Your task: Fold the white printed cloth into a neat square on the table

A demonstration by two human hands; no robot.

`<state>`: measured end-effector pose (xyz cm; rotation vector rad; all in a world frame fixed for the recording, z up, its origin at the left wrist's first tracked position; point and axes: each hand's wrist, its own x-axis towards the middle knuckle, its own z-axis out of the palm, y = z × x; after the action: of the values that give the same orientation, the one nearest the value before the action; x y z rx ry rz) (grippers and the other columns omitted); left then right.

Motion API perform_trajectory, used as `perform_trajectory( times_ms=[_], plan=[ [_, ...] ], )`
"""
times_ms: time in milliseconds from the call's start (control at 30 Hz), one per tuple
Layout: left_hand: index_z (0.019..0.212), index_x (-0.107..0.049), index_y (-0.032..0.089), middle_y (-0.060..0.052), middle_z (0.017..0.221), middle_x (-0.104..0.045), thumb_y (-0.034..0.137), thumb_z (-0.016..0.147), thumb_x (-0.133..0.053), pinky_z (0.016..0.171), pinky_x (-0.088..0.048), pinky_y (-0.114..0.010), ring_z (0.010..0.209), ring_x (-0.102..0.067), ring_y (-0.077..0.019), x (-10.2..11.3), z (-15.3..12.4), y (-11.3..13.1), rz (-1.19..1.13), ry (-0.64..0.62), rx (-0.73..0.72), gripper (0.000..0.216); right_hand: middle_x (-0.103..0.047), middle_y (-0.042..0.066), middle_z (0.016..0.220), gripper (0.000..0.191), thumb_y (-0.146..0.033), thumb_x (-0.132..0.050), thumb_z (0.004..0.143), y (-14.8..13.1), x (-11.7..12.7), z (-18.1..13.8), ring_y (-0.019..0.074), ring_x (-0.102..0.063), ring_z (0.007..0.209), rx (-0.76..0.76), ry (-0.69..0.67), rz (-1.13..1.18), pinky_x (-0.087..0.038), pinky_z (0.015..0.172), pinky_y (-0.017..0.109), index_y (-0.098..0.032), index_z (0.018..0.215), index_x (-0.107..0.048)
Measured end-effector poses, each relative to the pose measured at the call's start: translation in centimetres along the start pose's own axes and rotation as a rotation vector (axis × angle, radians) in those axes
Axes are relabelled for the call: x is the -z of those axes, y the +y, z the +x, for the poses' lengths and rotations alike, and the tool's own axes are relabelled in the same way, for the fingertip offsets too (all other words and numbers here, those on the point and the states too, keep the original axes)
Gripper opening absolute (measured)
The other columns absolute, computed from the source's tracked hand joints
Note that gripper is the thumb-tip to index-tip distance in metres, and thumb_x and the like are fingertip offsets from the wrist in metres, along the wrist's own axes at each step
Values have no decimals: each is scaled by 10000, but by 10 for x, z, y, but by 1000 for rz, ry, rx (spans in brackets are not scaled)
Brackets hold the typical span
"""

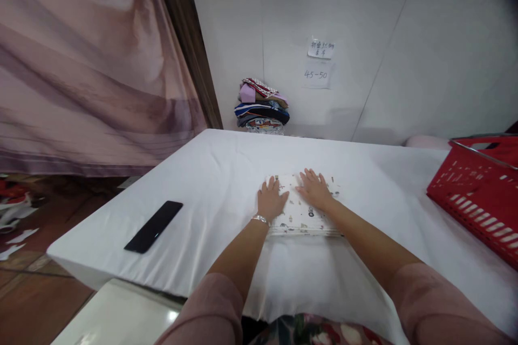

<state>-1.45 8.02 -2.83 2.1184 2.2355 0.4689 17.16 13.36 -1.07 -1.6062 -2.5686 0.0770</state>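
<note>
on the white table (218,183), left hand (272,200) and right hand (314,191) press folded cloth (297,218).

Centre of frame: one left hand (272,199), one right hand (314,190), one bracelet (261,219), one folded cloth (297,219). Lower left: one black phone (154,227). Right edge: one red basket (479,194). Upper middle: two paper notes (318,76), one fabric stack (263,108). Upper left: one curtain (89,64). Lower middle: one bench (218,188).

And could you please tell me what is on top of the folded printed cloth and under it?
The left hand and right hand rest spread on top, hiding parts of the folded cloth. It lies on the white tablecloth; whatever is directly underneath is covered.
</note>
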Motion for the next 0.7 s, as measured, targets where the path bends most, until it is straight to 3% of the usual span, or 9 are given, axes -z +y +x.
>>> perform_trajectory(
  times_ms=[233,500,700],
  plan=[
    [1393,-386,244,-41,1513,-269,554,878,-343,1018,-333,-453,1259,-379,-307,1,-1,0,3,17,-2,602,-159,68,1546,681,-580,-184,906,-5,-23,9,239,-78,1417,26,-82,41,-65,1120,481,-189,1458,-255],
    [1370,-419,229,-62,1500,-297,546,879,-359,994,-352,-456,1215,-423,-315,-2,-1,0,11,66,-16,587,-137,99,1548,692,-587,-218,901,-15,-12,15,262,-70,1416,-22,-133,59,-62,1110,502,-180,1461,-241],
    [1372,-415,237,-55,1501,-295,522,881,-361,1000,-343,-461,1236,-406,-321,1,-1,1,0,42,-9,571,-121,81,1552,707,-602,-127,906,-28,-20,12,247,-57,1418,59,-85,76,-61,1112,496,-181,1466,-226]
  ],
)
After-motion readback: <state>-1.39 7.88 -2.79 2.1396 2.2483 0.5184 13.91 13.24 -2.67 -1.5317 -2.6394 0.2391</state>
